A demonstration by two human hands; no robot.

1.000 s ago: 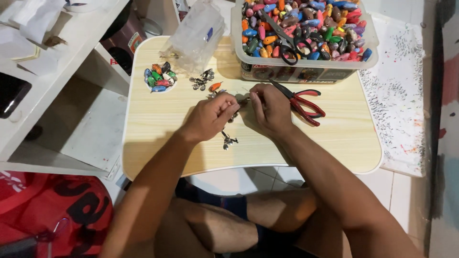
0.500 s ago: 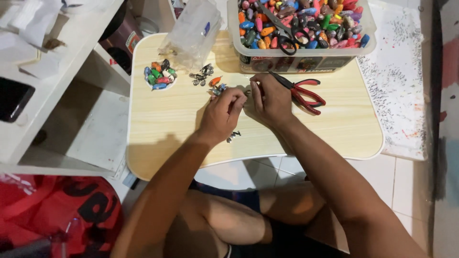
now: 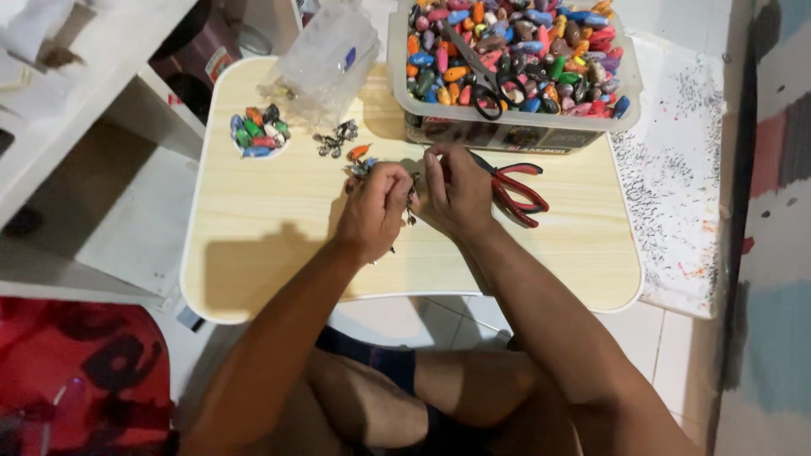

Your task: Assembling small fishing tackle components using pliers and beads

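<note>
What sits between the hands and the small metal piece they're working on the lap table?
Nothing visible does. The left hand and right hand meet directly at the small metal piece over the wooden lap table. The red-handled pliers lie just right of the right hand, the bead bin behind.

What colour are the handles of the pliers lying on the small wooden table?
Red with black edging, on the pliers beside the right hand; head view.

Single view, head-worn camera. Looks steeply down from above the seated person's lap onto the pale wooden tabletop [image 3: 253, 228], fairly near. Forearms enter from the bottom edge; white tiled floor [image 3: 676, 355] shows beyond the right side.
</note>
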